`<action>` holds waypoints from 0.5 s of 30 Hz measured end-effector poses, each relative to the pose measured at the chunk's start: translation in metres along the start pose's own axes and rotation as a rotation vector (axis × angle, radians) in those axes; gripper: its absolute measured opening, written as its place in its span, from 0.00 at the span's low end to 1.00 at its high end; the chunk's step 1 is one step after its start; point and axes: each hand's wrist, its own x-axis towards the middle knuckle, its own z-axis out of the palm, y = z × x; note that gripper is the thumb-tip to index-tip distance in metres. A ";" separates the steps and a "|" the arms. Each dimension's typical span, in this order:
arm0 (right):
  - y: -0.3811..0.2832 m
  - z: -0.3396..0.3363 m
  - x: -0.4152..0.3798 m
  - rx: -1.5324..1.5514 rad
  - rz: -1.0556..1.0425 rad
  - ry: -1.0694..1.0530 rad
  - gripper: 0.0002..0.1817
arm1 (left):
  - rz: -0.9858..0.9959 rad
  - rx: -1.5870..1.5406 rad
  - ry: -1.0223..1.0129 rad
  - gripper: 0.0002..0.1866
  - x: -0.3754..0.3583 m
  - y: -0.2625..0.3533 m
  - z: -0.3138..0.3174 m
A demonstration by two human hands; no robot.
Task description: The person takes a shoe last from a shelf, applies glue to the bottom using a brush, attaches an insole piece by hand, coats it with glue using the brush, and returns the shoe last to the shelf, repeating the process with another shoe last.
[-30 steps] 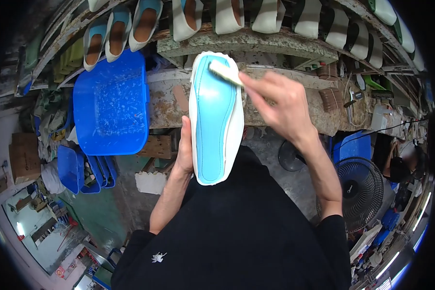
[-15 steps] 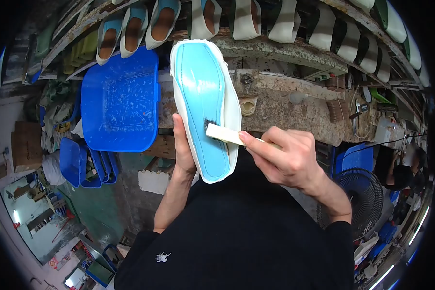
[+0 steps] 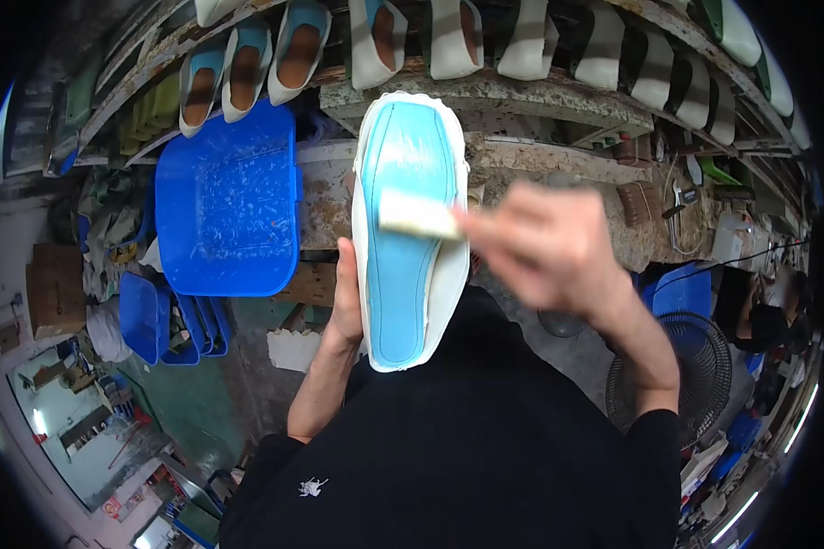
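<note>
A white shoe upper with a light blue sole piece (image 3: 401, 302) is held upright, its blue face toward the camera. My left hand (image 3: 346, 297) grips it along the left edge near the heel, thumb showing and the other fingers hidden behind. Blurred by motion, my right hand (image 3: 554, 247) pinches a brush with a pale, flat handle (image 3: 418, 216). The handle lies across the middle of the blue surface; its bristles cannot be made out. Toward the toe the blue looks glossy.
A blue bin (image 3: 227, 201) is at the left, with smaller blue bins (image 3: 144, 316) below it. White shoes (image 3: 375, 46) line the rack above a worn workbench (image 3: 325, 197). A black fan (image 3: 691, 375) and a seated person (image 3: 767, 311) are at the right.
The shoe has turned more upright and sits slightly lower and to the right in view. My right hand has moved the brush up toward the toe.
</note>
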 end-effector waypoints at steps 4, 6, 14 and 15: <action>0.047 -0.010 0.041 -0.044 0.217 0.167 0.11 | 0.063 0.065 -0.155 0.47 -0.004 -0.001 0.003; 0.035 -0.029 0.037 -0.107 0.181 0.202 0.12 | 0.070 0.028 -0.154 0.47 -0.002 0.002 0.011; -0.016 -0.031 0.014 -0.074 0.002 -0.006 0.14 | 0.083 0.052 -0.074 0.53 -0.001 0.007 0.013; -0.003 -0.034 0.026 -0.075 0.057 0.032 0.12 | 0.109 0.090 -0.058 0.54 -0.002 0.007 0.015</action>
